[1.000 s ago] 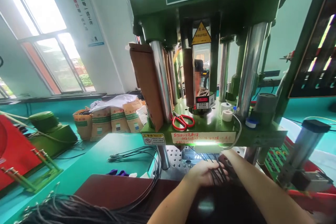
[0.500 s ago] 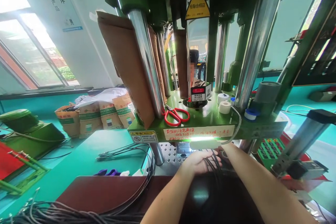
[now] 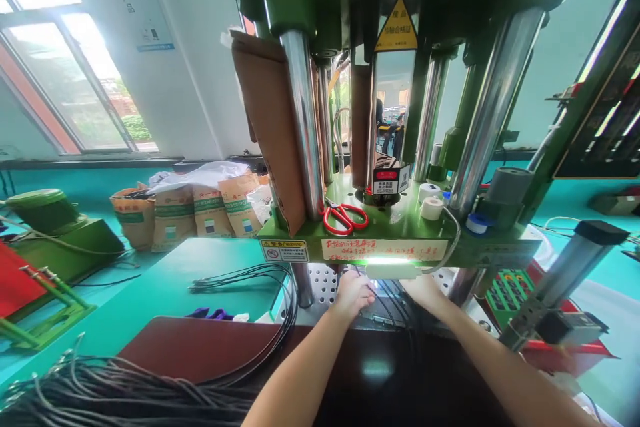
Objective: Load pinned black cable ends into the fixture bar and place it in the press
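My left hand point(image 3: 354, 295) is under the press plate, its fingers curled in a pinch around what looks like one thin black cable. My right hand point(image 3: 423, 289) reaches in from the other side; the lamp hides its fingers. Between the hands, several black cables point(image 3: 387, 303) run from the metal mould area point(image 3: 385, 288) down over the dark front table edge. A lit white lamp bar point(image 3: 393, 271) hangs just above both hands, on the front of the green press point(image 3: 310, 233).
Red-handled scissors point(image 3: 345, 219) and white tape rolls point(image 3: 431, 207) lie on the press plate. Steel columns point(image 3: 304, 127) stand on both sides. A large cable bundle point(image 3: 135, 390) lies front left, and more cables point(image 3: 235, 278) rest on the green table point(image 3: 165, 287). A control box point(image 3: 513, 297) is at right.
My left hand has turned from palm up with cables across its spread fingers to a pinch farther left. The cables now lie between the hands. My right hand is still under the lamp; the view has shifted.
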`<state>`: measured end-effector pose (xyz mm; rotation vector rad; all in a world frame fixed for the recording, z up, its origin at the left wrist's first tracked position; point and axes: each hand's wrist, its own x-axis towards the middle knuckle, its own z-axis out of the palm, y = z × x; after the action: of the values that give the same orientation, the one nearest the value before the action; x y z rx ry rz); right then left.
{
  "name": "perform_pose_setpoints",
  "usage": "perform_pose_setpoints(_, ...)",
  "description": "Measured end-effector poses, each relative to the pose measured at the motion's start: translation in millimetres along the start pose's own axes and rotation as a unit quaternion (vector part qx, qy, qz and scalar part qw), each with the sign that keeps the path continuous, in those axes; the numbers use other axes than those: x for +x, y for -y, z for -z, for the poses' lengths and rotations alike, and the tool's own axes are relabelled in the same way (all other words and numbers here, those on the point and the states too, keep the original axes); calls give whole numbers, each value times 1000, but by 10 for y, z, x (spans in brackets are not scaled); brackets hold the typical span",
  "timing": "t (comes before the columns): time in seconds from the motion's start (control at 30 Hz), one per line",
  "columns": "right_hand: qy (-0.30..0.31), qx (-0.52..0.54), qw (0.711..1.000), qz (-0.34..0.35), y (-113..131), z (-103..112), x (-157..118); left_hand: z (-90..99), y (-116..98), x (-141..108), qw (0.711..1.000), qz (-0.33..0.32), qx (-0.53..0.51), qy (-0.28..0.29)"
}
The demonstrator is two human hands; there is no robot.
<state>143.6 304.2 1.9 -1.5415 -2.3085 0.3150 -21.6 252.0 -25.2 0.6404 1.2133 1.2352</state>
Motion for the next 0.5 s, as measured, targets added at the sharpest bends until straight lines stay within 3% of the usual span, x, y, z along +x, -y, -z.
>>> perform_pose_setpoints(0.1, 2, -21, 1000, -22, 10, -44, -53, 98, 18, -24, 991, -41, 101, -79)
perform_pose_setpoints(0.2, -6, -37, 999, -29, 4, -84, -62, 132, 35, -74, 961, -114, 207, -141)
perform_pose_setpoints(0.33, -21, -60, 997, -32, -19, -146, -34, 109, 19, -83, 910, -178, 334, -172)
perform_pose_setpoints(0.5, -21, -80, 996, -22, -35, -149, 3, 100, -36, -8, 852, -171, 458, -187)
